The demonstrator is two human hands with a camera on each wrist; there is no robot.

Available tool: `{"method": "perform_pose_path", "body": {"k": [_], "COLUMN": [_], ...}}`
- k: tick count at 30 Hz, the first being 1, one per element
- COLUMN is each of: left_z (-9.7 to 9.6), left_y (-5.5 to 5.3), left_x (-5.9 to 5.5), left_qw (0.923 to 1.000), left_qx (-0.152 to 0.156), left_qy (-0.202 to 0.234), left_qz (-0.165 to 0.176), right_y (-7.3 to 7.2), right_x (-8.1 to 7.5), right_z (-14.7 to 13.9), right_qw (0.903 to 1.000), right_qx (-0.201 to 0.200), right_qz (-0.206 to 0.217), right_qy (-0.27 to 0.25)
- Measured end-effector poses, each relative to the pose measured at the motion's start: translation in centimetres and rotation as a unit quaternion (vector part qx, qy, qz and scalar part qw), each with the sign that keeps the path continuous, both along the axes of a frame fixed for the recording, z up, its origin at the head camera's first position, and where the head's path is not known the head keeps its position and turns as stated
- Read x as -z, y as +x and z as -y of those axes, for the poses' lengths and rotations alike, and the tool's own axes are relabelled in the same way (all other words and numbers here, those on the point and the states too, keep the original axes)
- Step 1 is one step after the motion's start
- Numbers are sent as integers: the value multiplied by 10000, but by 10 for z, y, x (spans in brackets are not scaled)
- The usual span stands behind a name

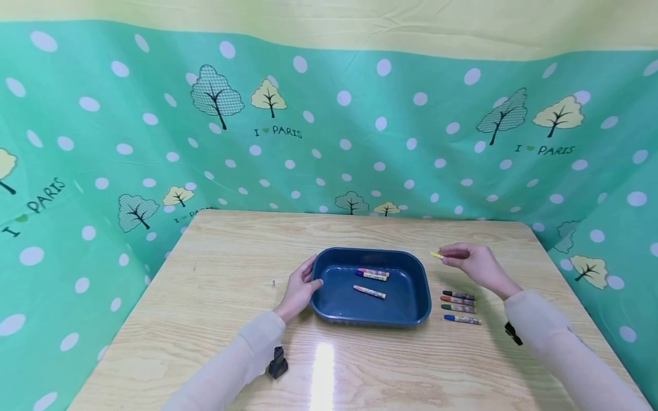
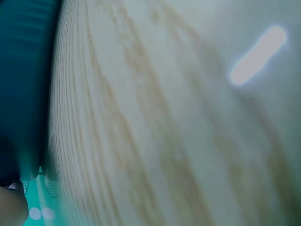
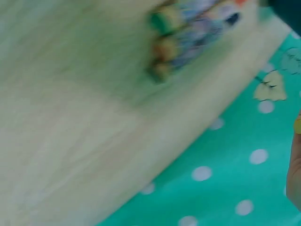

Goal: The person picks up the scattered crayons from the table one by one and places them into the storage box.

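I'm pinching yellow crayon [image 1: 436, 255] with right hand [image 1: 474, 266], gripping blue tray [image 1: 336, 299] left side with left hand [image 1: 297, 291]; should be steadying tray, clearing right rim.

Head view above; wrist views near tabletop [image 1: 231, 257]

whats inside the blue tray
The blue tray holds a pink crayon, a purple crayon beside it and a pale crayon apart from both. The floor directly beneath them is covered; the left hand hides part of the rim.
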State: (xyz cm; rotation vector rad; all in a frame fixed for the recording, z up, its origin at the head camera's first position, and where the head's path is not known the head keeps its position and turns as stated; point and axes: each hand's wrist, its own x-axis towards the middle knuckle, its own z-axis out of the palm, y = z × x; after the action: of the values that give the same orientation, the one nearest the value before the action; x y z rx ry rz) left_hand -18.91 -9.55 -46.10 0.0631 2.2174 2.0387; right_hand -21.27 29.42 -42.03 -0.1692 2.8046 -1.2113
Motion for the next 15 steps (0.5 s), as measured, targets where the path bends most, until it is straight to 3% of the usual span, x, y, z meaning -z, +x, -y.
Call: {"method": "perform_pose_path", "body": {"k": [8,15], "left_z": [0,-1], "left_y": [-1,-2], "left_x": [2,1], "left_qw": [10000,10000], "left_qx": [-15,-30], "left_qy": [44,27], "left_qz": [28,33], "right_y": [-7,-15], "right_x": [-13,-4], "right_z": [41,78], "right_qw": [9993,9987], "right_qx": [-146,-196], "right_qz": [16,17], "right_qy": [-357,-471]}}
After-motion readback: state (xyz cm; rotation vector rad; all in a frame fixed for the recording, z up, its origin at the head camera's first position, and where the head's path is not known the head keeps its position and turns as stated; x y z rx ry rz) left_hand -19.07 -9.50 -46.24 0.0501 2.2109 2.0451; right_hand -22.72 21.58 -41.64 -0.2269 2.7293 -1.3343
